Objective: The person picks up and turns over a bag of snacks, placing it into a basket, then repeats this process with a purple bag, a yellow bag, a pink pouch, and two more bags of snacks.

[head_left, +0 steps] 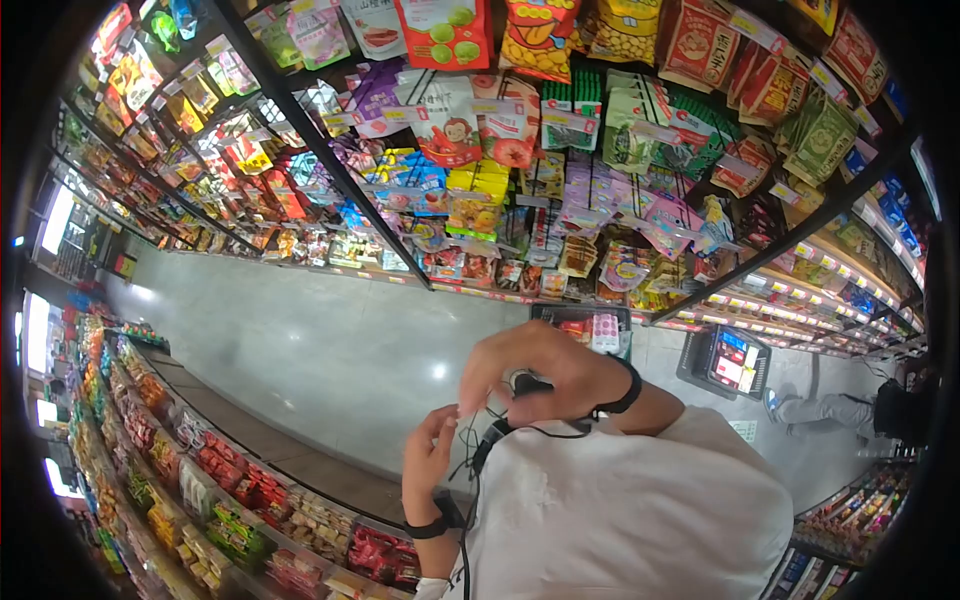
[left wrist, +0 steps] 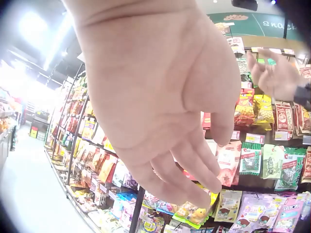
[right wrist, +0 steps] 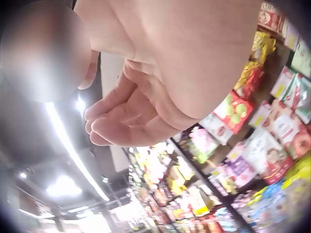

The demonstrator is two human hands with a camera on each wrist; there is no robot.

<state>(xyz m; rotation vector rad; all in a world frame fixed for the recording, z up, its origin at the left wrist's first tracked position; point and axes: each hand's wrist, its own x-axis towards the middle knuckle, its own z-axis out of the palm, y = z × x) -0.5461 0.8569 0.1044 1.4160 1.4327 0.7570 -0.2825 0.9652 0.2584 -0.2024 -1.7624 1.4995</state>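
Left hand point(left wrist: 158, 94) filled the foreground, fingers loosely bent, snack bags point(left wrist: 250, 160) behind it. Right hand point(left wrist: 276, 76) was before the rack point(left wrist: 138, 206), near its top edge, green sign point(left wrist: 250, 23) above.

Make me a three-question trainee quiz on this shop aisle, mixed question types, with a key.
1. True or false: the left hand holds a snack packet.
2. What colour is the wristband on the right hand? A) red B) black C) white
3. How many hands show in the left wrist view?

Key: 1. False, it holds no packet. 2. B. 3. Two: one large in front, the other farther off at the right.
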